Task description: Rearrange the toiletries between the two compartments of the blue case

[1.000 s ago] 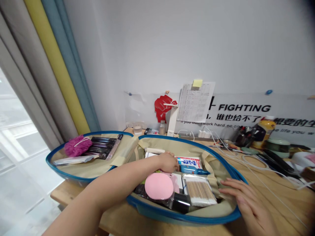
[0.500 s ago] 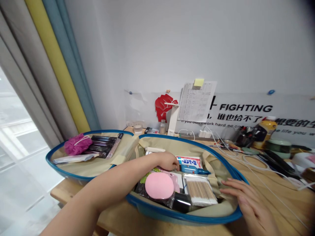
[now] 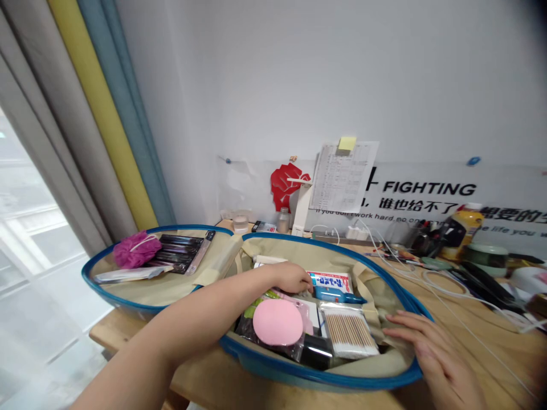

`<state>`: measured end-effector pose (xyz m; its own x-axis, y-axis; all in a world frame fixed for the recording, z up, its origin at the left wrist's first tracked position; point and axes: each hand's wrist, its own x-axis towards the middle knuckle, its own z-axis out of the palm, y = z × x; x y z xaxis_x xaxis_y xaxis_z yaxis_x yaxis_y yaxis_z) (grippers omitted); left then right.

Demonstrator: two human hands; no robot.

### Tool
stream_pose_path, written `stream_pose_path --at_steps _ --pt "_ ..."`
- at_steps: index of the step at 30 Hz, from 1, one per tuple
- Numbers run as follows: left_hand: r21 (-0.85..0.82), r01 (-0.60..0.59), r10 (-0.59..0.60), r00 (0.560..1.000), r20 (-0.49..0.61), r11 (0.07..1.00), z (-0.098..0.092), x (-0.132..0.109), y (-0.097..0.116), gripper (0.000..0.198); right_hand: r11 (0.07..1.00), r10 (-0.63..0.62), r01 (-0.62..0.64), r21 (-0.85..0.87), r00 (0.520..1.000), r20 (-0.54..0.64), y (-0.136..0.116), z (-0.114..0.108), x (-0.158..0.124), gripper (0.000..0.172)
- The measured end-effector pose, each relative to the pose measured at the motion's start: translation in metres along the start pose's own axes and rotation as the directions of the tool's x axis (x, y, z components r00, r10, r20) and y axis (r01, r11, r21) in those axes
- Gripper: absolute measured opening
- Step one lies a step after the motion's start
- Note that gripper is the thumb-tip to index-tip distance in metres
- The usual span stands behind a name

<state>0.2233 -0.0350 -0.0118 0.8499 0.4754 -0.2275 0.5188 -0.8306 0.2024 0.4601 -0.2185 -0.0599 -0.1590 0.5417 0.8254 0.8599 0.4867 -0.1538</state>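
Little has moved since the earliest frame: the left hand [image 3: 294,278] and its forearm have shifted slightly toward the back of the case [image 3: 325,380], baring more of a green-patterned thing [image 3: 251,310], while the right hand [image 3: 433,348] stays at the rim.

Right of the case, white cables [image 3: 444,283] trail over the desk [image 3: 482,344], near a yellow bottle [image 3: 461,232] and a green jar [image 3: 486,260]. Behind it stand a clear cup [image 3: 240,222], a small glass jar [image 3: 283,220] and a slim white stand [image 3: 302,209], in front of a banner [image 3: 427,191] on the wall. Across the middle, the left forearm hides part of the contents.

The case lies open in two halves. Its left half holds a purple bath puff [image 3: 134,249], a dark pack [image 3: 182,253] and a flat white packet [image 3: 133,274]. In the right half are a pink oval sponge [image 3: 277,322], a pack of cotton swabs [image 3: 351,331], a blue tube [image 3: 337,295] just in front of a white box [image 3: 342,281], and a black thing [image 3: 316,351] beside the sponge.

The left hand, inside the right half, has its fingers curled down just beside the box; I cannot tell whether they grip anything. The right hand is loosely spread over the right rim, grasping nothing, fingertips by the lining.
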Motion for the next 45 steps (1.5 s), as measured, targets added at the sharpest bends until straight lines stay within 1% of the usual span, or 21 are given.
stream_pose_path --at_steps 3,7,13,17,22,29,33,37,40,42,45 --pt "-0.004 0.016 -0.016 1.0 -0.007 1.0 -0.001 0.0 -0.001 0.032 1.0 -0.009 0.009 0.004 1.0 -0.011 -0.003 -0.002 0.002 0.037" --pt "-0.011 0.024 -0.024 1.0 -0.001 1.0 -0.001 0.0 -0.003 0.029 1.0 -0.005 0.005 0.008 1.0 -0.01 -0.004 -0.003 0.003 0.036" --pt "-0.015 -0.03 0.031 0.998 0.052 0.999 0.002 0.001 -0.009 0.032 1.0 -0.002 0.002 0.005 1.0 0.006 0.0 -0.001 0.001 0.036" --pt "-0.006 -0.047 0.047 0.997 0.055 0.999 0.003 0.002 -0.01 0.03 1.0 0.009 -0.009 0.009 1.0 0.005 0.0 0.0 0.0 0.036" --pt "0.002 -0.039 0.039 0.998 0.046 0.999 0.006 0.003 -0.008 0.03 1.0 0.012 -0.012 0.014 1.0 0.0 -0.001 0.0 0.0 0.036" --pt "0.026 -0.025 0.025 1.0 0.013 0.999 0.011 0.007 -0.007 0.03 1.0 0.013 -0.013 0.013 1.0 0.012 0.004 0.0 -0.004 0.037" --pt "0.013 -0.026 0.026 1.0 0.001 1.0 0.009 0.006 -0.007 0.03 1.0 -0.007 0.007 -0.001 1.0 0.003 0.0 -0.001 0.0 0.035" --pt "-0.003 -0.01 0.01 0.999 -0.045 1.0 0.005 0.004 -0.008 0.031 1.0 -0.015 0.015 -0.003 1.0 -0.011 -0.002 -0.001 0.003 0.035" --pt "-0.013 0.008 -0.009 0.996 -0.088 1.0 0.0 0.003 -0.01 0.031 1.0 -0.001 0.001 0.004 1.0 -0.011 0.001 0.0 -0.001 0.036" --pt "-0.023 0.013 -0.016 0.993 -0.115 1.0 -0.005 0.002 -0.011 0.031 1.0 0.018 -0.018 0.007 1.0 0.001 0.003 0.0 -0.004 0.038" --pt "-0.047 0.013 -0.021 0.985 -0.173 0.999 -0.014 -0.002 -0.011 0.032 0.997 0.07 -0.071 0.011 0.996 0.052 0.005 0.0 -0.006 0.039"
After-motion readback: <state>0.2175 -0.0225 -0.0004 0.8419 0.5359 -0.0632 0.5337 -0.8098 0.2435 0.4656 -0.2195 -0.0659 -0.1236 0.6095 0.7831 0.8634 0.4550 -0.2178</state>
